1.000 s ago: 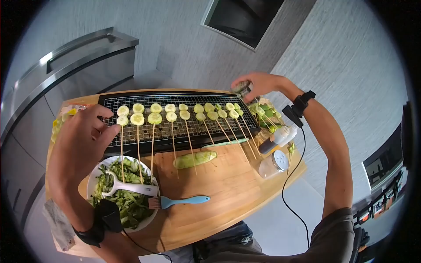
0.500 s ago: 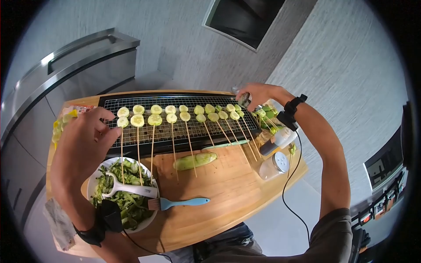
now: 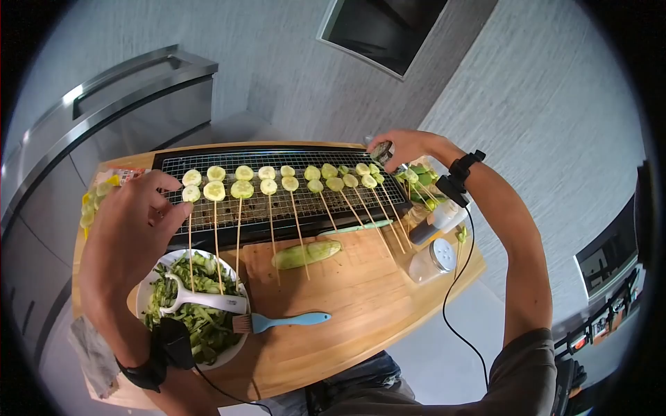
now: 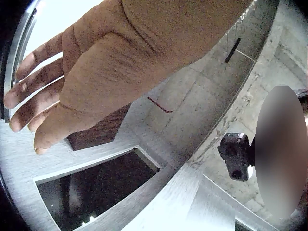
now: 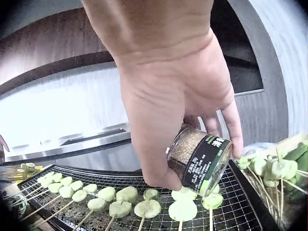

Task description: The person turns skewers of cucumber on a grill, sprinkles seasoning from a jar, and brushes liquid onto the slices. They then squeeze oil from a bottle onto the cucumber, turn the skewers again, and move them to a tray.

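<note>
My right hand (image 3: 411, 146) grips a small clear spice jar (image 5: 191, 156) with a black-and-green label and tan grains inside. The jar is tilted over the right end of the wire grill (image 3: 263, 217), above the rightmost skewers of cucumber slices (image 5: 182, 210). In the head view, fingers partly cover the jar. My left hand (image 3: 128, 225) hovers by the grill's left end, fingers loosely bent around nothing, close to the leftmost cucumber skewer (image 3: 191, 194). In the left wrist view that hand's palm and relaxed fingers show. Several skewers lie in a row, sticks pointing toward me.
A white bowl (image 3: 143, 305) of green peelings carries a white peeler (image 3: 208, 299). Nearby lie a blue basting brush (image 3: 291, 319) and a peeled cucumber piece (image 3: 307, 255) on a cutting board (image 3: 347, 284). A shaker jar (image 3: 433, 260), sauce bottles (image 3: 433, 223) and more green skewers (image 3: 420, 179) stand right.
My right hand has come down and nearer the grill with the spice jar, its forearm swinging slightly left. My left hand has stayed almost in place.
</note>
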Motion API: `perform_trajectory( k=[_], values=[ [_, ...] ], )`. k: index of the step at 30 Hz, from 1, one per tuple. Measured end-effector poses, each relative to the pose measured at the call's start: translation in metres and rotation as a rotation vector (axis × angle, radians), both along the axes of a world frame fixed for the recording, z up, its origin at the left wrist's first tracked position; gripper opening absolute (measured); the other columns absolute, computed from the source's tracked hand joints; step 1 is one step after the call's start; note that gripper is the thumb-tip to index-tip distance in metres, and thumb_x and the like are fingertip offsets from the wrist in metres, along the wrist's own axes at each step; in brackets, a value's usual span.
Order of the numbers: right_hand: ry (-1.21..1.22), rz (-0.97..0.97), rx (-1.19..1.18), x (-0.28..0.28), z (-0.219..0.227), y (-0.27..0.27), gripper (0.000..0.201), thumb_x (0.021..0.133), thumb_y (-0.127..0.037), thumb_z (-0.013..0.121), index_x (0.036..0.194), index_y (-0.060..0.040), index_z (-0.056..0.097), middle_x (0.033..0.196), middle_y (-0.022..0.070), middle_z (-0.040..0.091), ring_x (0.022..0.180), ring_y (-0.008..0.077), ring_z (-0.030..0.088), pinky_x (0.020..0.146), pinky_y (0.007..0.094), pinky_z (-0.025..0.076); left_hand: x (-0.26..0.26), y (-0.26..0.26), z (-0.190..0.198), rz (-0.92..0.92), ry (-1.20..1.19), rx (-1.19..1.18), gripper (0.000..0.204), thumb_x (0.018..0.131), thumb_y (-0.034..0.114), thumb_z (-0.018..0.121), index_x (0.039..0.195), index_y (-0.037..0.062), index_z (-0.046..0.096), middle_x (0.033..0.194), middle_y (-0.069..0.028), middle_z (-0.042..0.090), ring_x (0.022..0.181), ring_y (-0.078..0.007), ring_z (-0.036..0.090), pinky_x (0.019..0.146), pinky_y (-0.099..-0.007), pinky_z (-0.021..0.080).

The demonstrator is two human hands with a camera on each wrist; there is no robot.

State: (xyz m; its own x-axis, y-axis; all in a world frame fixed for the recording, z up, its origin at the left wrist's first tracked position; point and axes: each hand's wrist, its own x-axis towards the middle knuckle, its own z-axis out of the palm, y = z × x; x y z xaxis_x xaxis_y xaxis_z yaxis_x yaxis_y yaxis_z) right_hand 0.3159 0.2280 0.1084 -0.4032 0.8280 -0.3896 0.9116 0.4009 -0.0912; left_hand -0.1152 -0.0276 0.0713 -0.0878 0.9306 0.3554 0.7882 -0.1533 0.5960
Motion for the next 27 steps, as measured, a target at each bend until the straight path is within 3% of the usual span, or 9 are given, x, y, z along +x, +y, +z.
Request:
perform_trajectory(
  k=[4,7,12,13,16,22,25,27],
  values=[
    [-0.074,-0.014,-0.022,-0.004,0.011,-0.011,0.068,0.07,-0.023,0.08,0.135,-0.0125,0.064,0.117,0.0094,0.07,0.099,0.0214,0.066,0.086,0.0322,0.053,-0.002,0.001,-0.002,-0.007,0.001,0.007,0.027,0.087,0.013,0.08,0.106,-0.002,0.069,0.08,-0.0167,0.074,0.073,-0.0267,0.071,0.067,-0.0372,0.055],
    [0.083,-0.021,0.002,0.013,0.012,-0.001,0.069,0.069,-0.024,0.081,0.136,-0.0133,0.064,0.12,0.0085,0.07,0.102,0.0213,0.066,0.088,0.0327,0.053,-0.003,-0.002,0.0,0.003,0.01,0.001,0.027,0.087,0.013,0.08,0.106,-0.002,0.07,0.08,-0.0167,0.074,0.072,-0.0263,0.071,0.067,-0.037,0.055],
    [-0.243,-0.097,-0.213,0.035,0.008,0.002,0.074,0.068,-0.023,0.083,0.139,-0.011,0.063,0.117,0.0051,0.071,0.104,0.0194,0.065,0.089,0.0336,0.053,-0.001,-0.002,0.002,0.019,-0.016,-0.002,0.026,0.087,0.014,0.08,0.105,-0.0021,0.069,0.082,-0.0169,0.074,0.073,-0.026,0.071,0.068,-0.0366,0.055],
    [-0.208,-0.131,-0.22,0.032,0.009,-0.003,0.073,0.067,-0.022,0.083,0.137,-0.0096,0.064,0.118,0.0056,0.071,0.103,0.0208,0.066,0.09,0.0345,0.053,-0.002,-0.002,0.001,0.017,-0.017,-0.01,0.026,0.087,0.014,0.08,0.105,-0.002,0.069,0.083,-0.017,0.074,0.073,-0.0261,0.071,0.068,-0.0366,0.055],
    [-0.049,-0.18,-0.046,0.041,-0.003,0.009,0.073,0.066,-0.022,0.084,0.136,-0.0097,0.065,0.12,0.0058,0.071,0.102,0.023,0.067,0.091,0.0353,0.053,0.0,-0.002,0.004,0.012,0.008,-0.043,0.026,0.087,0.014,0.08,0.105,-0.0018,0.069,0.083,-0.0171,0.074,0.074,-0.0262,0.072,0.068,-0.0366,0.055],
    [-0.109,0.019,-0.07,0.031,-0.003,0.011,0.075,0.066,-0.021,0.083,0.137,-0.0072,0.063,0.121,0.0101,0.071,0.105,0.0245,0.067,0.093,0.0358,0.053,-0.002,-0.002,0.002,0.035,-0.009,-0.023,0.026,0.087,0.013,0.079,0.105,-0.002,0.069,0.083,-0.0173,0.074,0.076,-0.0273,0.072,0.069,-0.037,0.055],
    [-0.106,0.001,0.019,0.033,-0.007,0.023,0.073,0.061,-0.025,0.085,0.131,-0.0092,0.069,0.116,0.0097,0.073,0.099,0.0236,0.07,0.083,0.0346,0.056,-0.001,-0.002,0.005,0.039,0.01,-0.071,0.025,0.088,0.013,0.078,0.106,-0.0019,0.069,0.083,-0.0173,0.074,0.076,-0.0277,0.072,0.07,-0.0375,0.055],
    [-0.113,-0.047,-0.02,0.028,-0.004,0.022,0.074,0.063,-0.025,0.085,0.133,-0.0089,0.066,0.122,0.0103,0.07,0.105,0.0232,0.067,0.089,0.0353,0.054,0.001,-0.001,0.006,0.04,0.011,-0.071,0.025,0.088,0.013,0.077,0.106,-0.0018,0.069,0.083,-0.0172,0.074,0.076,-0.0279,0.072,0.071,-0.0378,0.056]
  ],
)
